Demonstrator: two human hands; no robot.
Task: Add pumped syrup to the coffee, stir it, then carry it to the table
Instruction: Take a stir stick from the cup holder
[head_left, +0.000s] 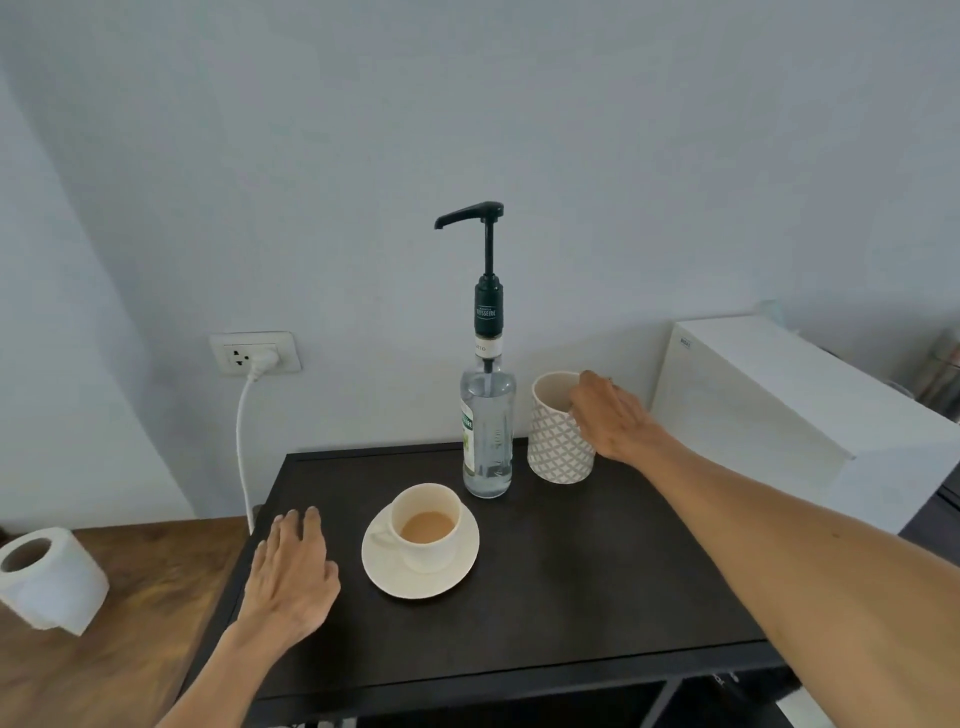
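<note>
A cream coffee cup (425, 525) with milky coffee stands on a cream saucer (462, 566) on the dark table (571, 597). Just behind it is a clear syrup bottle (488, 441) with a tall black pump (470, 214), its spout pointing left. My left hand (291, 571) lies flat on the table left of the saucer, fingers spread, holding nothing. My right hand (610, 415) is at the rim of a patterned white holder (558, 441) right of the bottle. Its fingertips dip inside the holder and are hidden.
A white appliance (769, 405) stands to the right of the dark table. A lower wooden surface (130, 597) at the left bears a paper roll (49, 577). On the wall is a socket (254, 353) with a white cable hanging down.
</note>
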